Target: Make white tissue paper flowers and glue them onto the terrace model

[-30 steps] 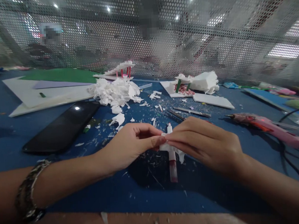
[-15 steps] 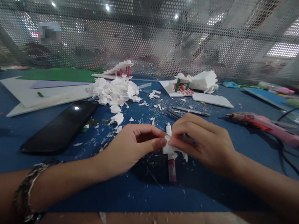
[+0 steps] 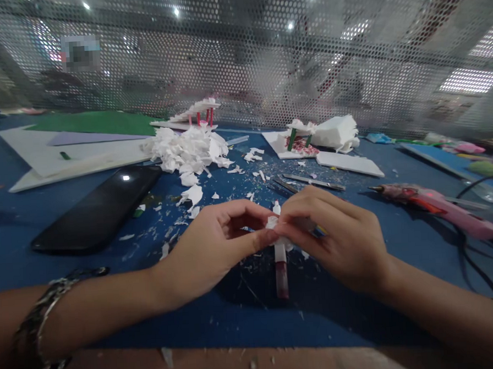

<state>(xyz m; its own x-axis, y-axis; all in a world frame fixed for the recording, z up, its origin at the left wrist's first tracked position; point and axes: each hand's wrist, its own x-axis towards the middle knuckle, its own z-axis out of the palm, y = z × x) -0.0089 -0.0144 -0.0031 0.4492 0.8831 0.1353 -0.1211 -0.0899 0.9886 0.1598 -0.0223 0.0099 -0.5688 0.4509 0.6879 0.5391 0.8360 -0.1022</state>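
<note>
My left hand (image 3: 216, 246) and my right hand (image 3: 336, 237) meet above the blue mat (image 3: 112, 301), fingertips pinched together on a small white scrap of foam or paper (image 3: 273, 224). The scrap sits wrapped around a thin stick (image 3: 281, 271) with a pink-red lower end that points toward me. Both hands have their fingers curled closed on this piece. A bracelet is on my left wrist.
A black phone (image 3: 99, 211) lies left of my hands. A heap of white shreds (image 3: 187, 149) is behind it, with white, green and purple sheets (image 3: 74, 144) at far left. A pink glue gun (image 3: 433, 205) with cable lies right. Metal blades (image 3: 312, 182) and small foam models sit behind, before a perforated screen.
Both hands have lifted slightly and drawn closer together. My right fingers curled in tighter on the white scrap, which now looks more bunched up around the stick.
</note>
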